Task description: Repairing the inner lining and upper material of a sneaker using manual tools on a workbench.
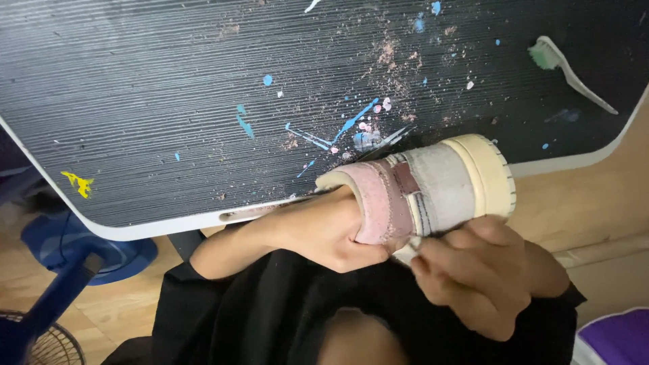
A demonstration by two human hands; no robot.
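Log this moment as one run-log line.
left hand: inside pink-and-grey shoe, holding it | right hand: fingers at shoe's lower edge | toothbrush: lying on paint-spattered black table, apart

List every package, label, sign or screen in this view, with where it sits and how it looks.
None in view: no package, label, sign or screen.
What is there: a pink and grey shoe with a cream sole, held by the left hand and right hand at the edge of a paint-spattered dark ribbed table; a green-headed toothbrush lies far right.

Black sleeves, bare hands
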